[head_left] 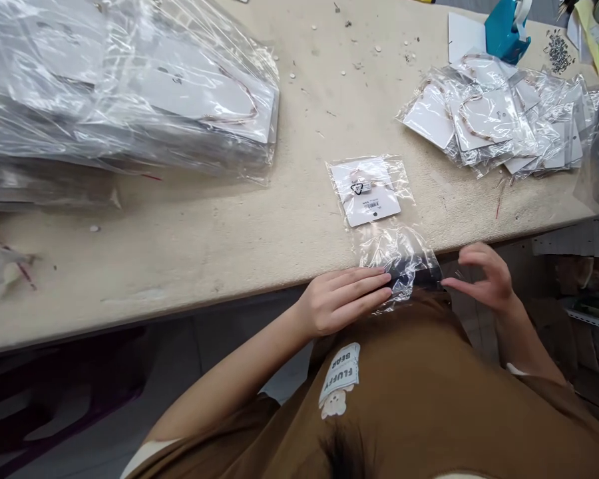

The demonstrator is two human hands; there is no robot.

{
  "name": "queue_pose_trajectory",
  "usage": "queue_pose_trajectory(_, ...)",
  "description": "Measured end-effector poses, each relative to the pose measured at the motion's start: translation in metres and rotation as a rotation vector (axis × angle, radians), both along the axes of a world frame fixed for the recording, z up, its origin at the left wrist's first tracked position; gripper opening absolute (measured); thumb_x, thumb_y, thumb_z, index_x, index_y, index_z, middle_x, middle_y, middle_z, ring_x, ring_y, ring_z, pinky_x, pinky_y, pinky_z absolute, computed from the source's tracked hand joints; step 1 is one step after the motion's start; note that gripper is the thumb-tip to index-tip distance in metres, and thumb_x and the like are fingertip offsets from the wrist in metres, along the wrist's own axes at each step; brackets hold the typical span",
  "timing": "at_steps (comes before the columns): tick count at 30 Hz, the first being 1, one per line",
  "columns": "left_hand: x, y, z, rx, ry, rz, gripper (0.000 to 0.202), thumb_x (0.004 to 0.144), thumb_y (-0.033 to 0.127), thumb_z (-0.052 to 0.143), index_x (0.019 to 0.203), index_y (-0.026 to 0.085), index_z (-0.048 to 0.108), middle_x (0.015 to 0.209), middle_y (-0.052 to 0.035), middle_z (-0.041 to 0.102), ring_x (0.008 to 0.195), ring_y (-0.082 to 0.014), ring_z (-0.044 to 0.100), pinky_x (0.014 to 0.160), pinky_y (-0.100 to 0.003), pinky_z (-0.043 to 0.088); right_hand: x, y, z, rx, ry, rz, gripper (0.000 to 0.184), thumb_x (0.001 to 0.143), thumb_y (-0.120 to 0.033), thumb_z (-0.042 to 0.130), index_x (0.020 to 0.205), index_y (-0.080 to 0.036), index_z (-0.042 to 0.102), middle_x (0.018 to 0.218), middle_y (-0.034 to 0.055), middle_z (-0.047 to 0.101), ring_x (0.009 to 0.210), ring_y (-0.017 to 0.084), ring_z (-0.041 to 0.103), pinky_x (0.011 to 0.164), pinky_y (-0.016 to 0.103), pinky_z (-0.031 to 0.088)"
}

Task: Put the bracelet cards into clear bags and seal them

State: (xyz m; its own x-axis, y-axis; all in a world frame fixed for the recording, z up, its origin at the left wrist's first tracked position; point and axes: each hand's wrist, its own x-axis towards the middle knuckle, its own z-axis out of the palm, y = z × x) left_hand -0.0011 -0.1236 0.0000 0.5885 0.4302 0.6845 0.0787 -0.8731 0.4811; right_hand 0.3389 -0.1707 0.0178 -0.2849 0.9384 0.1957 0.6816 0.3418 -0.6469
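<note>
A clear plastic bag (379, 249) lies partly on the table, with its near end hanging over the front edge. Inside its far half is a white card (372, 193) with a printed label and barcode. My left hand (347, 299) has its fingers straight and together across the bag's near end; its thumb is hidden. To the right of the bag, my right hand (486, 279) is held with thumb and fingers apart. Its thumb tip is close to the bag's right edge, and I cannot tell whether they touch.
At the left lies a large plastic-wrapped stack (180, 86) of carded bracelets or necklaces. A pile of bagged cards (489, 120) sits at the right, below a teal tape dispenser (506, 30) and small metal pieces (559, 52). Small bits dot the table (219, 226).
</note>
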Motion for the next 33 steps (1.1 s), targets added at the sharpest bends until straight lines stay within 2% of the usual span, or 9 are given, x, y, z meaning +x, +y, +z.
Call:
queue_pose_trajectory(2,0.001,0.001,0.007,-0.107,-0.044,0.011,0.025,0.100,0.015,0.055,0.122,0.019,0.066,0.116,-0.0105,0.077,0.113,-0.0204,0.073,0.093,-0.031,0.065,-0.024,0.022,0.009,0.256,-0.008,0.141,0.057,0.071,-0.036,0.090,0.119,-0.035,0.059,0.121,0.0057,0.070,0.110,0.027,0.066,0.092,0.046,0.055)
queue_pose_trajectory(4,0.002,0.003,0.016,-0.174,-0.086,0.034,0.026,0.101,0.017,0.054,0.124,0.021,0.065,0.117,-0.0111,0.076,0.109,-0.0200,0.074,0.089,-0.030,0.066,-0.041,0.043,0.011,0.337,-0.025,0.255,0.059,0.075,-0.037,0.088,0.125,-0.040,0.057,0.135,0.0039,0.066,0.124,0.029,0.062,0.102,0.052,0.051)
queue_pose_trajectory(6,0.002,0.006,0.026,-0.208,-0.115,0.078,0.024,0.100,0.016,0.056,0.121,0.023,0.066,0.113,-0.0094,0.077,0.103,-0.0187,0.076,0.084,-0.028,0.066,-0.053,0.060,0.012,0.365,0.036,0.301,0.033,0.084,-0.039,0.078,0.113,-0.038,0.063,0.123,0.0016,0.073,0.112,0.027,0.069,0.097,0.051,0.053)
queue_pose_trajectory(8,0.002,0.012,0.036,-0.223,-0.153,0.165,0.023,0.097,0.013,0.061,0.115,0.025,0.069,0.104,-0.0054,0.077,0.092,-0.0164,0.076,0.077,-0.025,0.065,-0.062,0.071,0.016,0.350,0.167,0.266,0.010,0.091,-0.042,0.068,0.096,-0.034,0.068,0.103,0.0019,0.077,0.091,0.025,0.073,0.083,0.048,0.057)
queue_pose_trajectory(13,0.003,0.040,0.049,-0.381,-0.190,0.485,0.011,0.091,0.020,0.071,0.098,0.026,0.075,0.082,0.0002,0.073,0.068,-0.0120,0.068,0.063,-0.024,0.060,-0.083,0.092,0.031,0.046,0.480,0.022,0.016,0.092,-0.041,0.070,0.085,-0.026,0.069,0.081,0.0018,0.074,0.075,0.018,0.071,0.068,0.037,0.059)
queue_pose_trajectory(17,0.005,0.076,0.040,-0.665,-0.238,0.522,0.018,0.087,0.027,0.074,0.104,0.022,0.074,0.076,0.0004,0.071,0.066,-0.0120,0.067,0.065,-0.026,0.060,-0.090,0.122,0.028,-0.165,0.516,-0.211,0.030,0.090,-0.052,0.070,0.087,-0.023,0.064,0.068,-0.0014,0.065,0.058,0.012,0.062,0.057,0.029,0.055)
queue_pose_trajectory(21,0.005,0.108,0.020,-0.796,-0.198,0.551,0.028,0.083,0.026,0.076,0.110,0.022,0.070,0.075,0.0005,0.071,0.062,-0.0125,0.066,0.062,-0.026,0.060,-0.088,0.154,0.007,-0.303,0.482,-0.269,0.030,0.088,-0.047,0.073,0.096,-0.022,0.059,0.063,-0.0056,0.057,0.049,0.008,0.053,0.050,0.026,0.049)
queue_pose_trajectory(27,0.001,0.121,-0.002,-0.810,-0.093,0.602,0.036,0.081,0.021,0.073,0.116,0.022,0.065,0.072,0.0026,0.068,0.057,-0.0112,0.063,0.056,-0.023,0.054,-0.084,0.167,-0.019,-0.300,0.415,-0.256,0.035,0.088,-0.036,0.072,0.113,-0.027,0.049,0.066,-0.0077,0.053,0.049,0.008,0.050,0.046,0.024,0.041)
queue_pose_trajectory(33,0.001,0.122,-0.003,-0.756,-0.025,0.635,0.038,0.080,0.021,0.074,0.117,0.022,0.064,0.073,0.0032,0.067,0.059,-0.0111,0.061,0.059,-0.024,0.051,-0.087,0.162,-0.017,-0.262,0.329,-0.242,0.032,0.090,-0.034,0.069,0.113,-0.027,0.049,0.071,-0.0062,0.052,0.054,0.009,0.049,0.052,0.026,0.042)
